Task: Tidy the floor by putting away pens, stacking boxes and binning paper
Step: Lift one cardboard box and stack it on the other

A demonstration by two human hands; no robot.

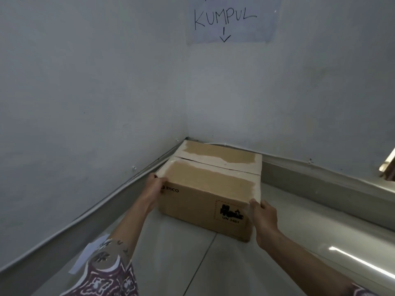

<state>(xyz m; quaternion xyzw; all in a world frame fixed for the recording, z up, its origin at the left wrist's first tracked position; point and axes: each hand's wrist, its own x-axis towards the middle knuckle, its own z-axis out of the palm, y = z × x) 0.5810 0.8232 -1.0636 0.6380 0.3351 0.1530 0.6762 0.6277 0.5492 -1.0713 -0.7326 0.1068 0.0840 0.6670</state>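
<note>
A patterned sleeve [106, 272] leads to the left hand [154, 189], which with the right hand [264, 218] grips opposite near corners of the cardboard box [210, 189] in the floor's corner; stiff, probably light, best held at those edges.

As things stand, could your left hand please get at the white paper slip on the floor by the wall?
Probably not yet: the left hand grips the brown cardboard box, and the white paper slip lies back beside the forearm.
</note>
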